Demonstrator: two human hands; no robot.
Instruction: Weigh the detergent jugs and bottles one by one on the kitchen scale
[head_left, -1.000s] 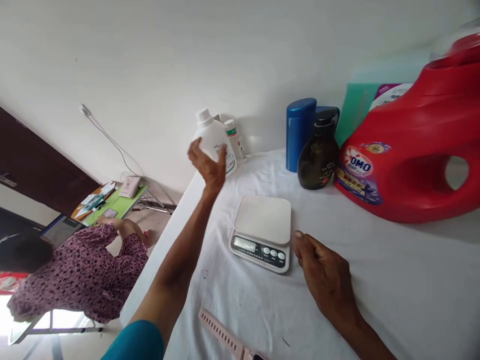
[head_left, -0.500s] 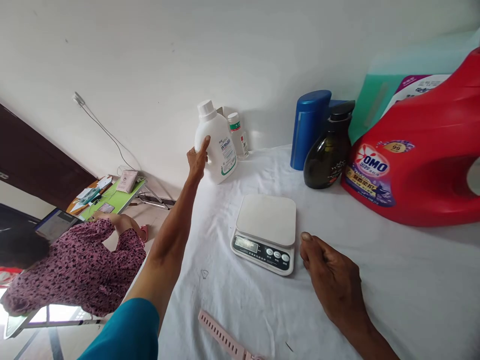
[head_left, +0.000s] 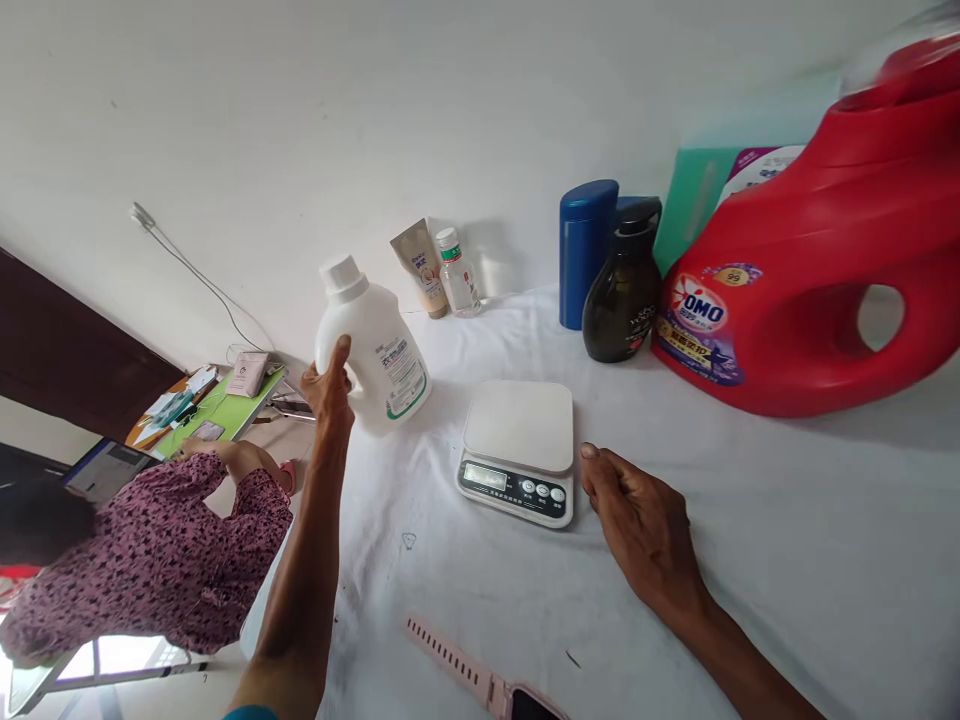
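My left hand is closed round the handle of a white detergent bottle, which has a white cap and a label with a green band. The bottle tilts slightly, left of a white kitchen scale. Some digits show on the scale's display, too faint to read, and its plate bears nothing. My right hand rests on the white cloth just right of the scale, curled into a loose fist with no object showing in it. A pink-strapped watch lies on the cloth in front, cut off by the lower edge.
Against the wall stand a beige tube, a small clear bottle, a blue bottle, a dark pump bottle and a large red detergent jug. At left, a person in patterned clothes sits by a green table.
My left hand has brought the white bottle away from the wall, nearer to me and leftward, uncovering the beige tube. My right hand stays by the scale; the view has shifted slightly.
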